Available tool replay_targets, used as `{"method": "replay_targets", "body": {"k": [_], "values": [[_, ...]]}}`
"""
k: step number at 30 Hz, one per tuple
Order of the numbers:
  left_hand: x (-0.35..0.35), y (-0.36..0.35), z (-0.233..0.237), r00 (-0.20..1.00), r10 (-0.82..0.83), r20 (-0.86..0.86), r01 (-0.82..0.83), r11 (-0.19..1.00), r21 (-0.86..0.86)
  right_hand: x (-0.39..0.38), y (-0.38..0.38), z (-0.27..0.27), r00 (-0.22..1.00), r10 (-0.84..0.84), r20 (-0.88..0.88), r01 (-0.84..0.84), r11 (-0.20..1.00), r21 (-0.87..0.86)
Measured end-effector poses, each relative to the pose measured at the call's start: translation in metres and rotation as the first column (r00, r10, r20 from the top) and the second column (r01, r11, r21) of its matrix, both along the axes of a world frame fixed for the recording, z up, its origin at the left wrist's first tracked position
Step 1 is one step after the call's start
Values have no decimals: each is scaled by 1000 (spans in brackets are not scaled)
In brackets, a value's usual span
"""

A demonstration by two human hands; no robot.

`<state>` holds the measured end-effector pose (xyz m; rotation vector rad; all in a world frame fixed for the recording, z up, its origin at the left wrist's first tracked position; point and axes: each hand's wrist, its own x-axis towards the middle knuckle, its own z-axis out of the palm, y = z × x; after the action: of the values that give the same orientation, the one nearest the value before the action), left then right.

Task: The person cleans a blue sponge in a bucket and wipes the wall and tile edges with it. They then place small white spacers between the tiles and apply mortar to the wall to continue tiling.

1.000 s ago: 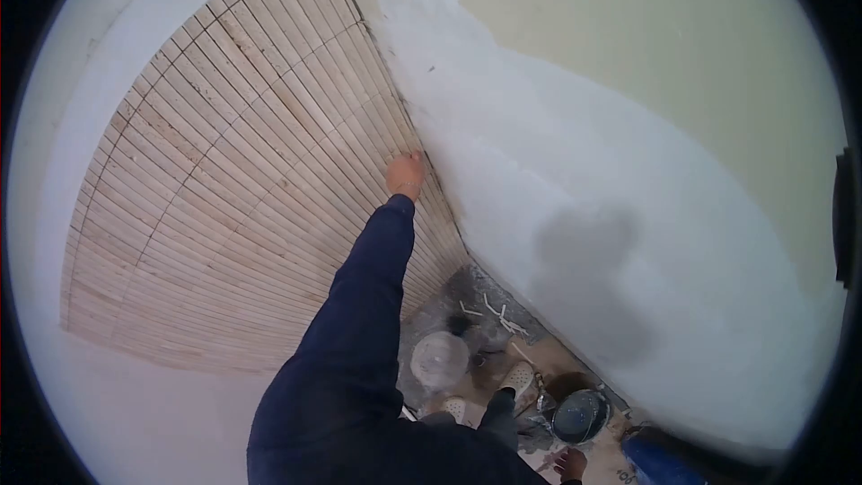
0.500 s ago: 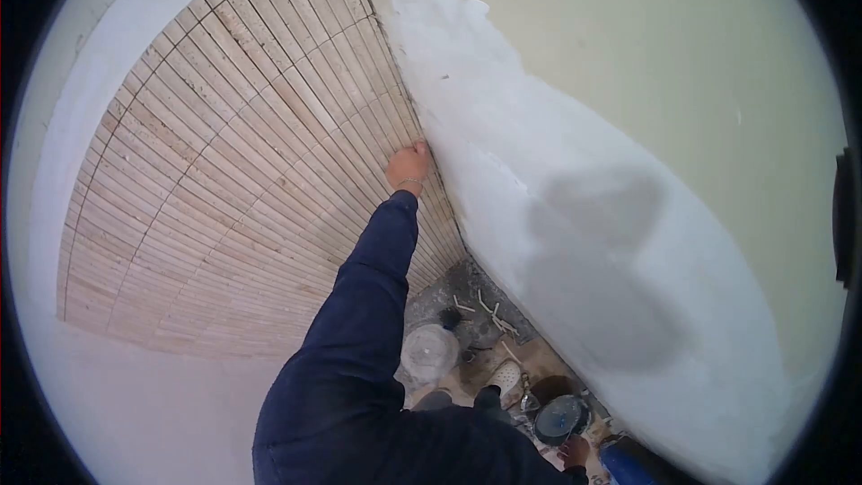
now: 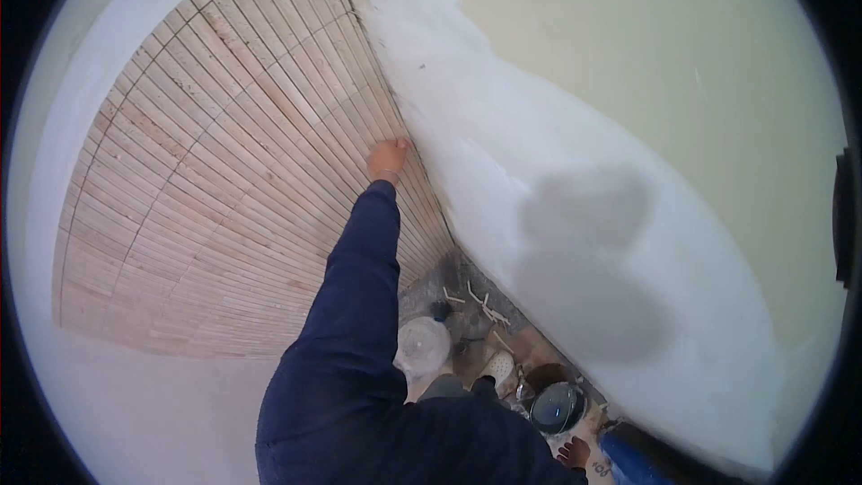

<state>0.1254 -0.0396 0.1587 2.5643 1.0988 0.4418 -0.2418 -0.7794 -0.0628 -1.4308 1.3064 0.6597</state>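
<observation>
My left hand point(image 3: 388, 158) is stretched out to the strip-tiled wall point(image 3: 224, 117), close to the corner. Its fingers are curled closed against the narrow beige strips, and anything between them is hidden. A dark blue sleeve point(image 3: 364, 233) covers that arm. Low on the right, my right hand point(image 3: 575, 454) hangs with its fingers apart and nothing in them. Beside it on the floor stands a dark bucket point(image 3: 558, 408).
The adjoining wall has a patch of white plaster point(image 3: 575, 135) on a pale green surface. On the floor are a round whitish lid or bucket point(image 3: 423, 346), several thin offcut strips point(image 3: 489, 307), a light shoe point(image 3: 498, 366) and a blue object point(image 3: 633, 460).
The view has shifted slightly, so the wall and left hand appear a little further left. The left hand remains at the strips near the corner. My right hand's fingers now show more spread.
</observation>
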Motion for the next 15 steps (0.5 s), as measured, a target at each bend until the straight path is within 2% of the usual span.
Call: {"method": "replay_targets", "body": {"k": [2, 5, 9, 13, 15], "values": [[-1, 0, 5, 999, -23, -47, 22, 999, -30, -22, -17, -8, 999, -7, -49, 11, 996, 94], [-1, 2, 4, 997, -31, -75, 29, 999, -28, -44, -18, -4, 1000, 25, -1, -25, 1000, -2], [-4, -13, 11, 999, 9, -38, -7, 998, 61, -56, -23, 6, 999, 35, -27, -35, 999, -2], [-3, -24, 11, 998, 38, -52, -36, 999, 41, -74, -41, -10, 958, 285, 40, -281, 956, -84], [0, -24, 1, 983, 92, -161, -60, 979, 193, -77, -54, -23, 937, 346, 54, -339, 934, -110]]}}
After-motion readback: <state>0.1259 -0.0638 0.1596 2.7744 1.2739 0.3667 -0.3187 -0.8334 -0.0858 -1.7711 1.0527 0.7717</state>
